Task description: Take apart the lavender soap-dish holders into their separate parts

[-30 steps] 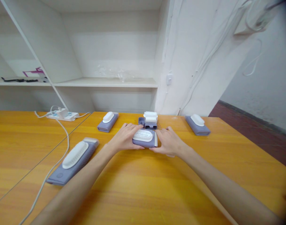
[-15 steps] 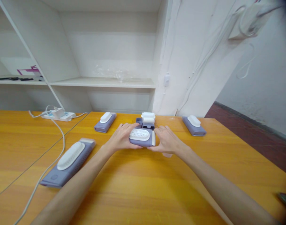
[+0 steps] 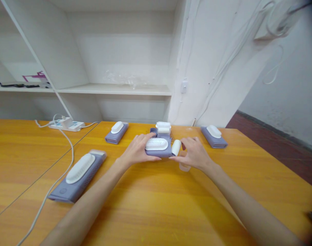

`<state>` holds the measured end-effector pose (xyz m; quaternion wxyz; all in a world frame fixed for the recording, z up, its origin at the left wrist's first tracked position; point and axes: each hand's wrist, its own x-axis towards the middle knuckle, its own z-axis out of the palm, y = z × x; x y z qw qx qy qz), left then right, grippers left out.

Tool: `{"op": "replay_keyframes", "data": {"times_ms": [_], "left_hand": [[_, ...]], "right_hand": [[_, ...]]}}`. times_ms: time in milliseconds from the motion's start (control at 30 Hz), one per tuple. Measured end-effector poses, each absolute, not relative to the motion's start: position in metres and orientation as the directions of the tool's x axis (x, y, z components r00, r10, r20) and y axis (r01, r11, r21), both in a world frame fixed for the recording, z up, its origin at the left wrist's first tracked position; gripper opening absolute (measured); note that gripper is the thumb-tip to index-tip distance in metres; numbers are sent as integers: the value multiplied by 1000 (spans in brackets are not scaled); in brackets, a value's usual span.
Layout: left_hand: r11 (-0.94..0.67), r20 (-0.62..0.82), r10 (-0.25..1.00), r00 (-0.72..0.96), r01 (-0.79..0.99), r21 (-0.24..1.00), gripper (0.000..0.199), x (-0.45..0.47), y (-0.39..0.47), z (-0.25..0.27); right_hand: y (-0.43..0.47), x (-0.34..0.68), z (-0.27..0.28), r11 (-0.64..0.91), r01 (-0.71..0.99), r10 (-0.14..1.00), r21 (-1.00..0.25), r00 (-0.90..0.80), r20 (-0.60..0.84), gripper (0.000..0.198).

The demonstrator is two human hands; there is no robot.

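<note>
My left hand [image 3: 138,149] is closed round the left end of a purple-grey brush device [image 3: 158,152] with a white bristled oval pad on its face. At the device's right end, my right hand [image 3: 194,152] pinches a short white roller [image 3: 176,147]. The roller is tilted and hinges out or stands off from the body; I cannot tell if it is still attached. Directly behind stands a purple-grey holder with white rollers [image 3: 163,127], its lower part hidden by the device. Under my right hand lies a small clear piece [image 3: 184,167].
Similar brush devices lie at the left front [image 3: 78,177], back left [image 3: 116,132] and back right [image 3: 214,136]. A white power strip [image 3: 69,125] with a cable [image 3: 72,150] runs along the left. White shelves [image 3: 115,89] rise behind the wooden table [image 3: 151,212].
My right hand has moved right and swung the white end roller outward, away from the device's body. My left hand keeps its hold. The view has shifted slightly.
</note>
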<state>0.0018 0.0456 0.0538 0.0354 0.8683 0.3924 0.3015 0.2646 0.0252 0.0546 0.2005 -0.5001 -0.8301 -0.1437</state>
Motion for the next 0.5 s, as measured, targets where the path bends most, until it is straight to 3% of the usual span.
{"op": "replay_keyframes", "data": {"times_ms": [167,367,500], "left_hand": [[-707,478,689,545,652,274,91,9,42,51],[-700,421,705,571,657,281,91,7,38,48],[-674,416,729,543,673,303,92,4,39,46]], "right_hand": [[15,276,52,449,891,797,67,-434,420,56],[9,308,46,482,875,838,-29,-452,307,47],[11,324,37,499,864,844,-72,-465,268,62]]}}
